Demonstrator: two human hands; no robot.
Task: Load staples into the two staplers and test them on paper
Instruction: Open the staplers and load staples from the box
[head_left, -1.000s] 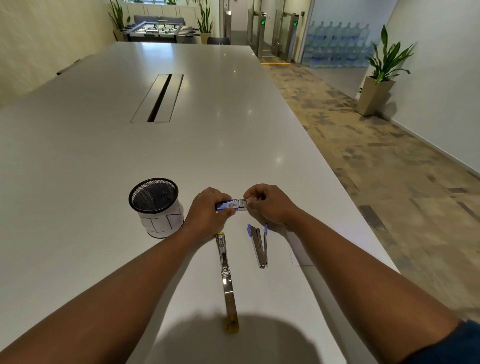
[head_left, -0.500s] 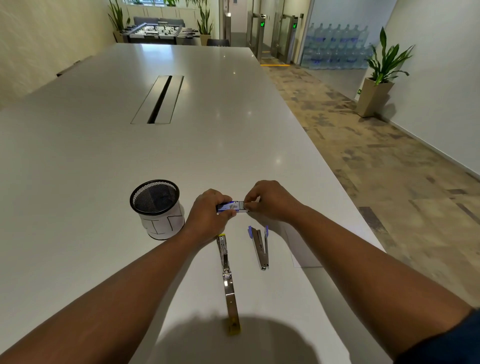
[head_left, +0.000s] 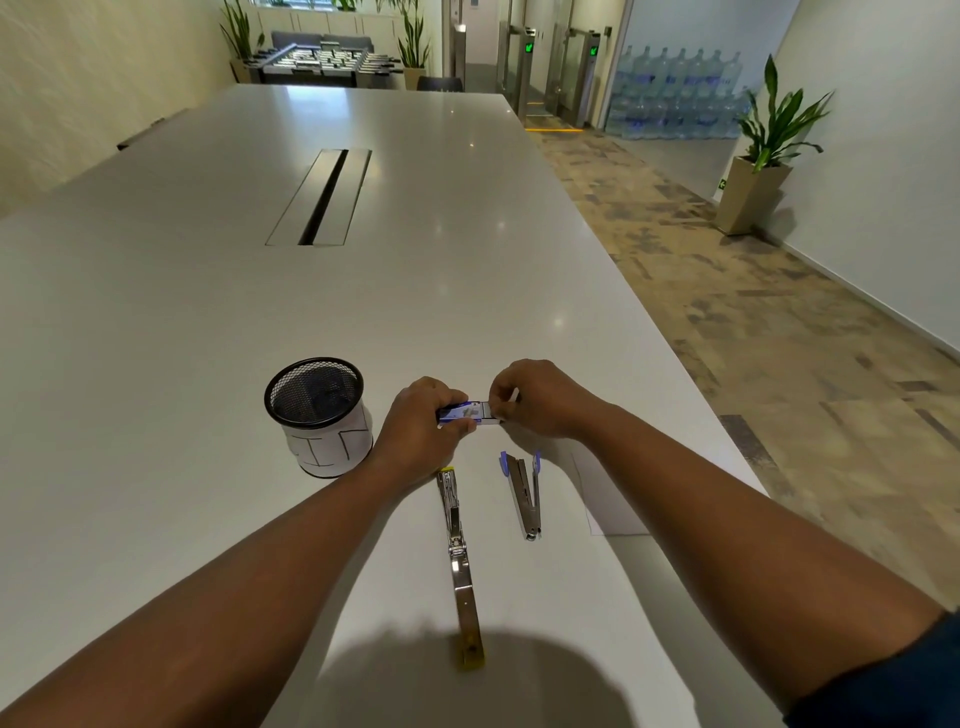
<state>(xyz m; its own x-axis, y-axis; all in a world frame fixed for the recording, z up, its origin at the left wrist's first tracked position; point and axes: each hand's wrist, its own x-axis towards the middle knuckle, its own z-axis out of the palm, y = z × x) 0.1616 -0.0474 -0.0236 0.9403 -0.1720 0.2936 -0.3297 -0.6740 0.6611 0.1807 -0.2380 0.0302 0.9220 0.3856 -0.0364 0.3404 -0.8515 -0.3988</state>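
My left hand grips a small blue and white staple box above the table. My right hand pinches the box's right end, where a white flap sticks up. Below the hands lie two staplers, both swung open. The long yellow-ended stapler stretches flat toward me. The shorter blue-tipped stapler lies to its right in a narrow V. A white sheet of paper rests on the table right of it, partly under my right forearm.
A black mesh pen cup with a white paper wrap stands left of my left hand. The white table has a cable slot in the middle. Its right edge runs close to the paper, with carpeted floor beyond.
Both hands have stayed at the staple box. My right fingers have shifted at the box's right end and a white flap now shows there. The staplers have not moved.
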